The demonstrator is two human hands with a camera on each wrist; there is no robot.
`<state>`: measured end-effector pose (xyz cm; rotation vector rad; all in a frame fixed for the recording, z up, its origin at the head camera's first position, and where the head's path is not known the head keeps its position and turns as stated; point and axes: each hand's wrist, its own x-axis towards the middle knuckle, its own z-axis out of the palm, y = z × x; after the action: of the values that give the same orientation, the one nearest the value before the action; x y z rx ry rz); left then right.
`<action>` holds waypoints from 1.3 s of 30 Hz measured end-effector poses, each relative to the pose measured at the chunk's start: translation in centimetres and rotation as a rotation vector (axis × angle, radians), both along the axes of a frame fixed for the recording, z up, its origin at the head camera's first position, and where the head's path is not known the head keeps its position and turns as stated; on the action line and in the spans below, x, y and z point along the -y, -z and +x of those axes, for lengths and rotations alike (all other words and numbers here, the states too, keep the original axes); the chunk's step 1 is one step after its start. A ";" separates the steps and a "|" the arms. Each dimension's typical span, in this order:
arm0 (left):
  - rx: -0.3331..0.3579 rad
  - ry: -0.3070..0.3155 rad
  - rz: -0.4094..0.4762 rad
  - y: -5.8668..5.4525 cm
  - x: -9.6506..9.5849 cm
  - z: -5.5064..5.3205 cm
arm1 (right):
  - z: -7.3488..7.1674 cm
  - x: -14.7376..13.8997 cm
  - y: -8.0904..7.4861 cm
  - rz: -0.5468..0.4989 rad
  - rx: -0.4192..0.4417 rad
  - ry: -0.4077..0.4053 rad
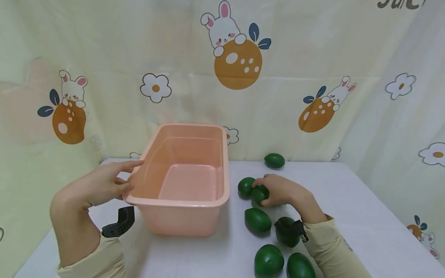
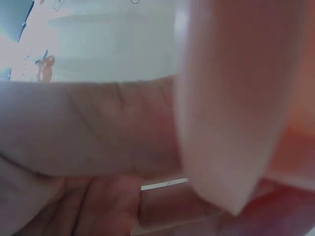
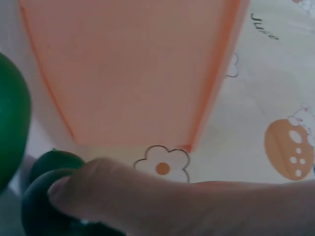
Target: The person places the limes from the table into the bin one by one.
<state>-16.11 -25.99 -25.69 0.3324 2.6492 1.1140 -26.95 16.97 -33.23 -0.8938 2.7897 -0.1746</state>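
Observation:
A pink plastic basin (image 1: 189,220) stands on the white table, and its inside shows no contents. My left hand (image 1: 101,183) grips the basin's left rim; the left wrist view shows the rim (image 2: 221,147) close up between the thumb and fingers. To the basin's right, my right hand (image 1: 283,191) holds a green lime (image 1: 259,195) between thumb and fingers. Another lime (image 1: 245,187) lies right beside the held one. In the right wrist view the held lime (image 3: 42,206) is partly covered by a digit.
Nearer me lie several more limes, among them one lime (image 1: 258,221) by the basin and one (image 1: 269,260) at the front. A single lime (image 1: 274,160) sits at the table's back edge. Behind hangs a patterned curtain (image 1: 187,104). My right wrist strap overlaps a lime (image 1: 286,231).

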 end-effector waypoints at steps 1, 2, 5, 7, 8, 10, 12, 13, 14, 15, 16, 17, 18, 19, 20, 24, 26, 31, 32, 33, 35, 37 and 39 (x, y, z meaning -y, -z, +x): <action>0.003 0.005 0.010 0.0 0.0 0.0 | 0.0 -0.2 -0.2 -0.015 -0.009 0.002; 0.002 0.007 0.014 -0.1 0.0 0.0 | 0.0 -0.3 -0.5 -0.033 -0.016 0.006; -0.010 0.024 0.028 -0.2 0.1 0.0 | 0.1 -0.8 -1.3 -0.087 -0.049 0.020; -0.022 0.032 0.027 -0.1 0.2 0.1 | 0.3 -1.1 -1.8 -0.127 -0.075 0.028; -0.025 0.036 0.019 -0.1 0.2 0.1 | 0.4 -1.2 -2.0 -0.147 -0.092 0.031; -0.020 0.048 0.010 0.0 0.3 0.2 | 0.5 -1.4 -2.4 -0.197 -0.103 0.039; -0.019 0.062 -0.008 0.1 0.3 0.2 | 0.5 -1.5 -2.7 -0.257 -0.093 0.049; -0.017 0.071 -0.017 0.2 0.3 0.2 | 0.6 -1.6 -2.8 -0.293 -0.086 0.054; -0.018 0.083 -0.018 0.3 0.2 0.0 | 0.6 -1.7 -3.0 -0.330 -0.081 0.062; -0.019 0.094 -0.015 0.4 0.0 -0.2 | 0.7 -1.7 -3.1 -0.372 -0.076 0.066; -0.020 0.099 -0.018 0.6 -0.2 -0.4 | 0.7 -1.7 -3.3 -0.419 -0.073 0.071; -0.016 0.104 -0.014 0.7 -0.3 -0.6 | 0.8 -1.7 -3.5 -0.462 -0.083 0.076; -0.012 0.106 -0.013 0.8 -0.5 -0.9 | 0.8 -1.6 -3.6 -0.509 -0.099 0.082; 0.006 0.104 -0.003 0.9 -0.6 -1.1 | 0.9 -1.5 -3.8 -0.556 -0.111 0.095; 0.021 0.101 0.003 0.9 -0.7 -1.2 | 1.0 -1.4 -4.0 -0.606 -0.120 0.105; 0.072 0.103 0.038 1.2 -0.5 -1.4 | 1.7 -0.4 -4.5 -0.770 -0.133 0.125; 0.076 0.124 0.053 1.5 -0.1 -1.3 | 2.2 0.3 -4.5 -0.817 -0.122 0.106; 0.051 0.212 0.091 2.3 1.0 -1.4 | 3.4 2.1 -4.5 -0.890 -0.122 0.041; 0.052 0.222 0.097 2.4 1.2 -1.4 | 3.6 2.4 -4.5 -0.908 -0.118 0.034; 0.058 0.230 0.106 2.4 1.3 -1.5 | 3.8 2.7 -4.5 -0.928 -0.110 0.028; 0.080 0.221 0.102 2.4 1.2 -1.5 | 4.1 3.1 -4.6 -0.958 -0.088 0.020; 0.108 0.208 0.097 2.2 1.1 -1.6 | 4.4 3.4 -4.6 -0.969 -0.072 0.023; 0.122 0.200 0.085 2.1 0.7 -1.8 | 4.7 3.4 -4.6 -0.975 -0.059 0.036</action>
<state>-17.93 -26.73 -27.76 0.5162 2.4073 1.1457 -22.27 13.54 -28.64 -0.9967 2.6974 -1.6149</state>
